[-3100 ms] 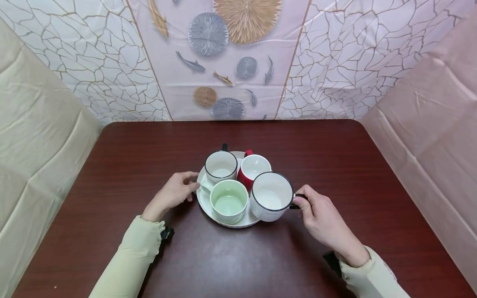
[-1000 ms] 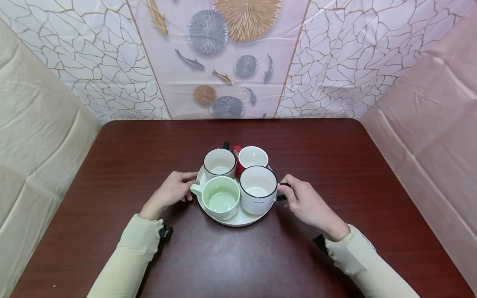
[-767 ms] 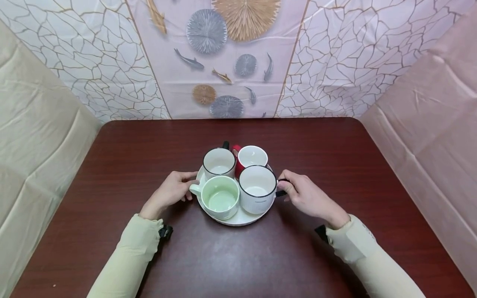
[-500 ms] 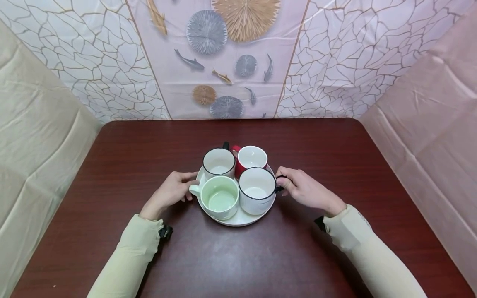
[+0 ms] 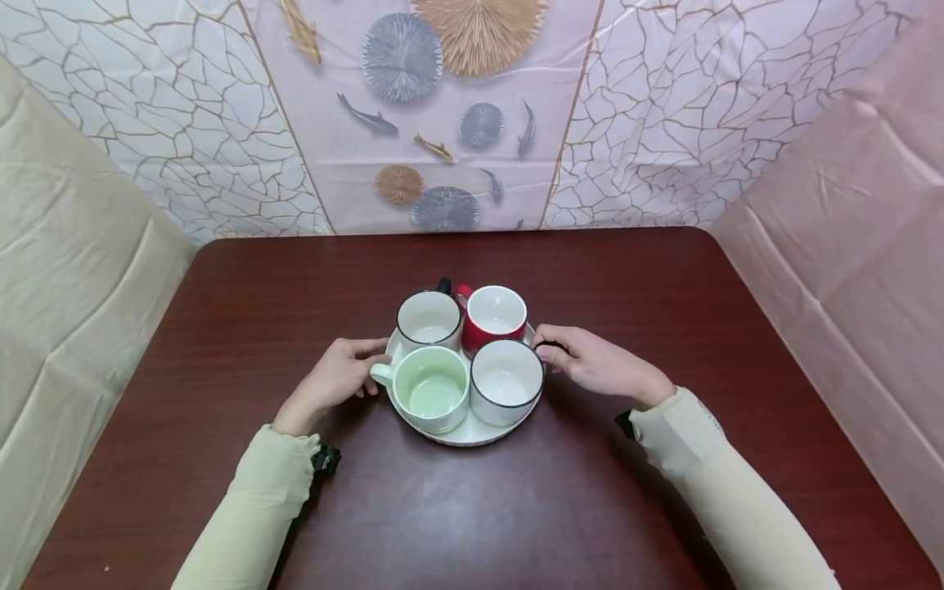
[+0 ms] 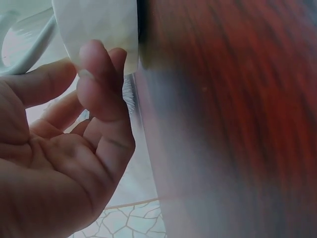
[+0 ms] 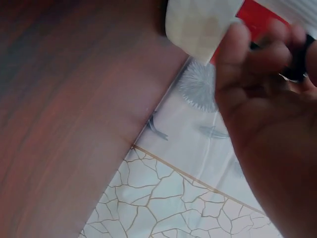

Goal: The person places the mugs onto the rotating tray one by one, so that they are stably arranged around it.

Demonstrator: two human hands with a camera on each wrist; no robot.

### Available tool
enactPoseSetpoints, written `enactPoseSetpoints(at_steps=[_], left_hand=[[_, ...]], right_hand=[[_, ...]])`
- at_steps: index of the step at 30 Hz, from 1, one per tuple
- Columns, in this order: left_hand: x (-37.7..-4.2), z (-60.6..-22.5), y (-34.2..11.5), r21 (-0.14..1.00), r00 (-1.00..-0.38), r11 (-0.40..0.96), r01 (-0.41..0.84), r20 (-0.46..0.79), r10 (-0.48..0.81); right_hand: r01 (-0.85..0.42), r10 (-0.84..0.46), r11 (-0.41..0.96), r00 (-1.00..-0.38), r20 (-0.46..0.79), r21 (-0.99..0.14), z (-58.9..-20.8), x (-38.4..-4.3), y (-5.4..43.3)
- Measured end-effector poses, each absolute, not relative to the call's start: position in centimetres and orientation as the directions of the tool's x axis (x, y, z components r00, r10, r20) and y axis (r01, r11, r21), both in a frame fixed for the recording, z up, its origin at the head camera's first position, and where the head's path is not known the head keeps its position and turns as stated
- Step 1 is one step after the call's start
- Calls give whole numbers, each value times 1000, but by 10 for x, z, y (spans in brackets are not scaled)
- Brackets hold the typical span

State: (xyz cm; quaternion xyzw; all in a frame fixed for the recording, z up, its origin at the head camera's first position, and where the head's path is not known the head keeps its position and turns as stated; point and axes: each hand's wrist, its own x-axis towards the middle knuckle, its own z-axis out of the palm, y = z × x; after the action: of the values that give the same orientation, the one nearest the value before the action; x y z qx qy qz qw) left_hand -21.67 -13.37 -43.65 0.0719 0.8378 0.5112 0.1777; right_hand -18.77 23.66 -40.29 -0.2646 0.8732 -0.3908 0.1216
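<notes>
A round white plate (image 5: 466, 436) carries a pale green mug (image 5: 435, 414) at front left, a white mug with a black rim (image 5: 429, 319) behind it, a red mug (image 5: 481, 333) at back right, and a larger black-rimmed white mug (image 5: 506, 378) at front right. My right hand (image 5: 590, 360) grips the larger mug's black handle (image 7: 298, 62), which points back right and is mostly hidden by the fingers. On the left, my left hand (image 5: 328, 383) holds the plate's rim between thumb and fingers, beside the green mug's handle (image 5: 382, 374).
The plate stands mid-table on a dark reddish-brown wooden table (image 5: 472, 524). A patterned cloth (image 5: 457, 123) hangs behind the far edge. Pale padded walls (image 5: 66, 328) close in the left and right sides.
The larger black-rimmed mug has moved left onto the plate, its handle swinging from right to back right in my right hand. The red mug shifted back and turned. My left hand stays at the rim.
</notes>
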Motion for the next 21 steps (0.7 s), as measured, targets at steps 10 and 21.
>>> enactPoseSetpoints(at_steps=[10, 21], left_hand=[[-219, -436, -133, 875, -927, 480, -72, -236, 291], [-219, -438, -134, 871, -928, 485, -82, -244, 282]], right_hand=[[-334, -540, 574, -841, -39, -748, -404, -190, 237], [-308, -538, 543, -842, -42, -781, -406, -190, 235]])
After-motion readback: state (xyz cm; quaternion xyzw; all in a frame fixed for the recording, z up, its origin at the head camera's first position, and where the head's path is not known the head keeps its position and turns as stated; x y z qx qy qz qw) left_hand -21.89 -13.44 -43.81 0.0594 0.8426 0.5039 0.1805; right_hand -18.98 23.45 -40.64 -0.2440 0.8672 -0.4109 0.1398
